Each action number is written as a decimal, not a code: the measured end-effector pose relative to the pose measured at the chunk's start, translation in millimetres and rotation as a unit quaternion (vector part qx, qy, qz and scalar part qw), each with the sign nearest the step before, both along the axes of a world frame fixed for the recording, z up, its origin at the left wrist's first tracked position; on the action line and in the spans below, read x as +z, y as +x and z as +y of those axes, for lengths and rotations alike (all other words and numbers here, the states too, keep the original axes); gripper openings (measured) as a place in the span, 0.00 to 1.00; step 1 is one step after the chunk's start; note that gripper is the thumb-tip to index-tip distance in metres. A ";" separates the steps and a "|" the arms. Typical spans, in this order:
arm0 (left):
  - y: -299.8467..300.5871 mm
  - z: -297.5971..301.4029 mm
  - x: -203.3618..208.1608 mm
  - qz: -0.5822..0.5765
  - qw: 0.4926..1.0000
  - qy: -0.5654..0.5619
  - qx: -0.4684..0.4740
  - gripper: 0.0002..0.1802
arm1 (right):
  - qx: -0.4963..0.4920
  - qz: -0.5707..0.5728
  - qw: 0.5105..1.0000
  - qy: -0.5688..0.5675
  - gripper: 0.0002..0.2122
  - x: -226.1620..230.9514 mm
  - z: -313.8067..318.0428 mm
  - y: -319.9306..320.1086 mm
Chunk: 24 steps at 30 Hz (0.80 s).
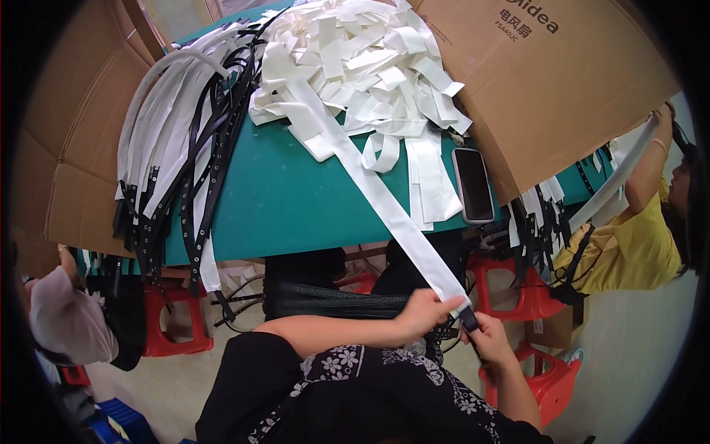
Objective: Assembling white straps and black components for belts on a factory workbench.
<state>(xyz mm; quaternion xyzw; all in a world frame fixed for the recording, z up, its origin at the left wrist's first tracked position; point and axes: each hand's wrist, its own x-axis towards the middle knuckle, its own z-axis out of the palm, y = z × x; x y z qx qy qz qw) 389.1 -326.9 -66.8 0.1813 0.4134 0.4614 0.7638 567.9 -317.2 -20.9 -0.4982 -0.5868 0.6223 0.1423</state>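
Note:
A long white strip (pixel 392 218) runs from the pile of white strips (pixel 355 66) across the green table and over its front edge to my hands. Closed on the strip's lower end is my left hand (pixel 427 314), thumb on top. My right hand (pixel 489 340) grips a black strap (pixel 469 319) right where it meets that white end; whether the strap goes inside the strip, I cannot tell. A bundle of black straps (pixel 333 300) lies beyond my left forearm, below the table edge.
Black eyelet straps with white strips (pixel 177 140) hang over the table's left side. A phone (pixel 473 185) lies near the front edge, beside a cardboard box (pixel 540 89). Another carton (pixel 81 140) stands left. Red stools (pixel 174 322) and two people, in yellow (pixel 625 248) and pink, flank me.

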 end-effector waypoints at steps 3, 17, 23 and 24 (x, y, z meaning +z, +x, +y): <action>5.2 -5.0 14.3 -0.047 0.999 0.003 0.000 0.09 | 0.030 -0.036 0.999 0.002 0.06 5.4 -1.1 2.5; -35.9 24.7 25.4 -0.003 0.999 0.025 0.041 0.10 | -0.117 -0.068 0.988 -0.080 0.08 37.6 -1.8 -12.1; -34.0 17.8 22.9 -0.009 1.000 -0.003 0.004 0.08 | -0.108 -0.036 0.991 -0.064 0.10 21.7 -0.2 -15.6; -26.6 13.8 17.3 -0.030 0.999 -0.002 0.022 0.10 | -0.115 -0.004 0.991 -0.075 0.10 19.8 2.9 -26.7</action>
